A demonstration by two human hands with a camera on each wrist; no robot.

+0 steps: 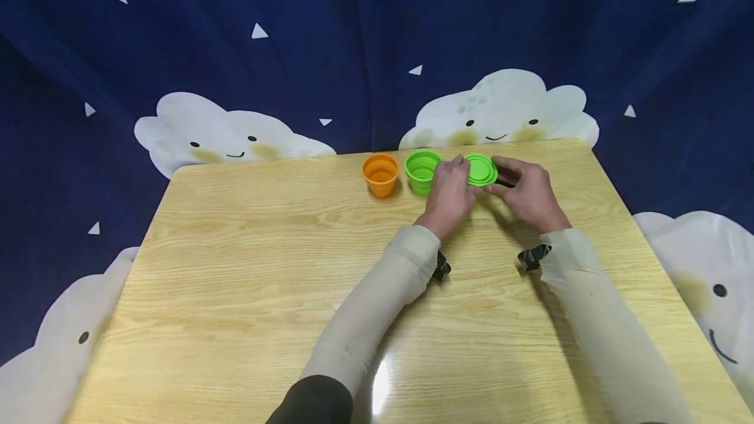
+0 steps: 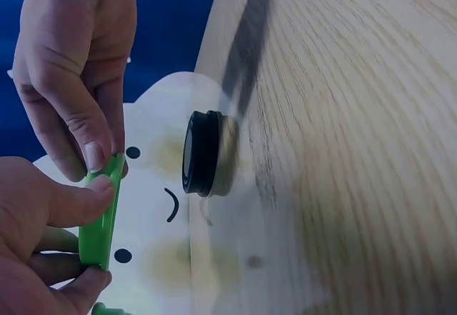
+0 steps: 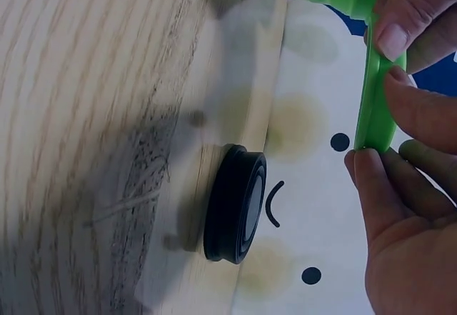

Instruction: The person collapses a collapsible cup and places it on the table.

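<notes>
A flattened green collapsible cup (image 1: 480, 170) is held off the table between both hands. My left hand (image 1: 450, 195) pinches its left edge, thumb on one face and fingers behind. On the opposite edge, my right hand (image 1: 527, 195) grips the rim between thumb and fingers. An expanded green cup (image 1: 421, 178) stands upright beside the left hand, which partly covers it in the head view. Left of that stands an expanded orange cup (image 1: 380, 178). A flat black disc-shaped piece, ridged around its side (image 2: 203, 153), rests on the table; the right hand mostly hides it in the head view.
The wooden table (image 1: 247, 267) runs up to a dark blue curtain (image 1: 306, 38) printed with clouds and white triangles. Both cups and the black piece stand close to the table's far edge. A dark band (image 1: 442, 267) sits at the left wrist.
</notes>
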